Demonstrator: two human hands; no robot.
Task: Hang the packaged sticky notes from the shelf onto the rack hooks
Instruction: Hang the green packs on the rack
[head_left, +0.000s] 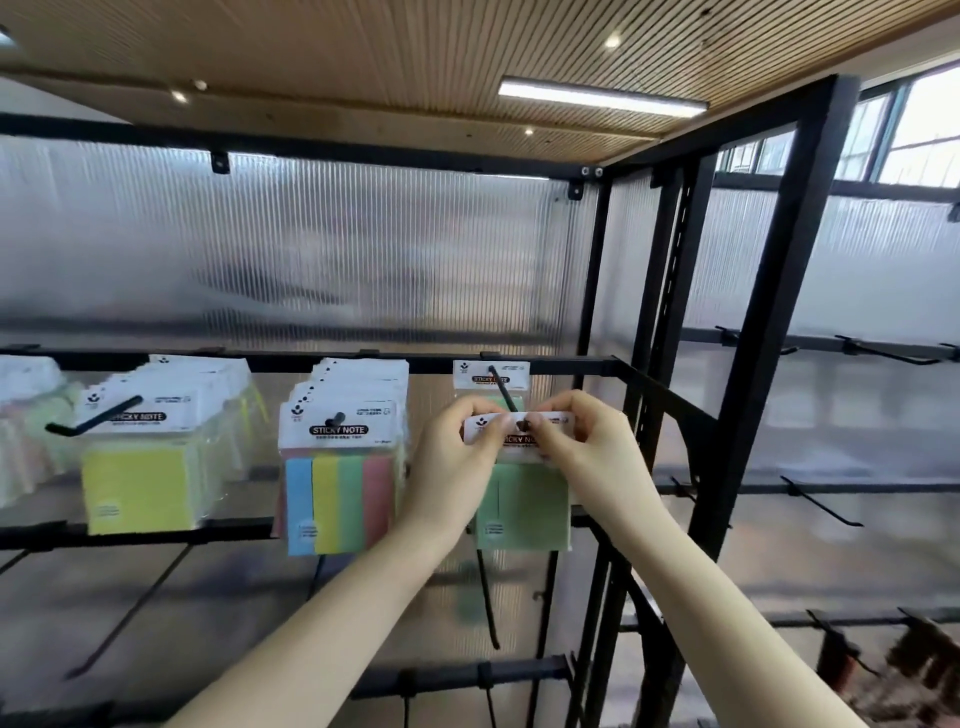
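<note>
A pack of green sticky notes (522, 506) with a white header card is held up at the tip of a black rack hook (503, 391). My left hand (457, 457) pinches the header's left end and my right hand (582, 447) pinches its right end. The hook's tip sits at the header's hanging hole. Behind it, one pack (491, 375) hangs at the back of the same hook. To the left, a hook carries several striped multicolour packs (340, 493), and another carries several yellow packs (140, 483).
The black metal rack frame (769, 332) stands at the right, with ribbed translucent panels behind. Bare hooks (821, 501) stick out on the right-hand section and on the lower rails (488, 597). More pale packs (26, 415) hang at the far left edge.
</note>
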